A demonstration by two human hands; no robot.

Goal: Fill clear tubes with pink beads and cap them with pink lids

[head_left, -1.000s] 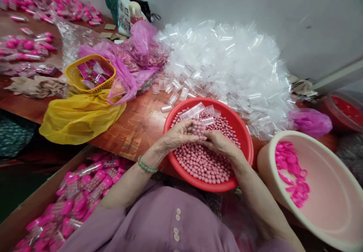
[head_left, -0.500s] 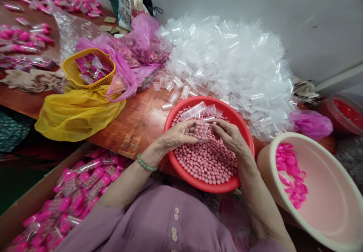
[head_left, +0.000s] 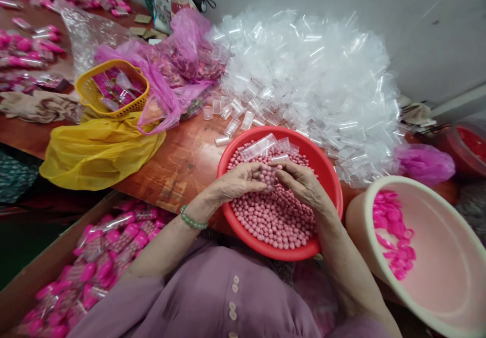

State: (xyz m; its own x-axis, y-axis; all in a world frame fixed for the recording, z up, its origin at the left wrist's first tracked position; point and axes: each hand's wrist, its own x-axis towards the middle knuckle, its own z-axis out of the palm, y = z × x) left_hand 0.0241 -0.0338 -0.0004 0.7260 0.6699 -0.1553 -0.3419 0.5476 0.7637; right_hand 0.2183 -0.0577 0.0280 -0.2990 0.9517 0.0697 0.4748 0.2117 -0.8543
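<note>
Above the red basin [head_left: 336,191], my left hand [head_left: 241,181] is closed around a short clear plastic tube [head_left: 267,177] filled with pink beads. The fingers of my right hand [head_left: 301,182] are pinched together at the tube's right end. A small pink spot shows at their tips, too small to name for sure. Loose pink beads [head_left: 273,226] fill much of the basin below both hands. On the beads at the back of the basin lie several clear plastic tubes [head_left: 258,147].
A large heap of clear tubes [head_left: 304,74] stands behind the basin. At right, a cream tub [head_left: 448,272] holds pink caps [head_left: 393,231]. Filled pink-capped tubes [head_left: 102,262] lie in a box at lower left. A yellow basket [head_left: 85,92] and yellow bag [head_left: 94,150] sit left.
My right hand has moved left, and its fingertips now meet the bead-filled tube. My left hand keeps its hold on the tube. The view has shifted slightly.
</note>
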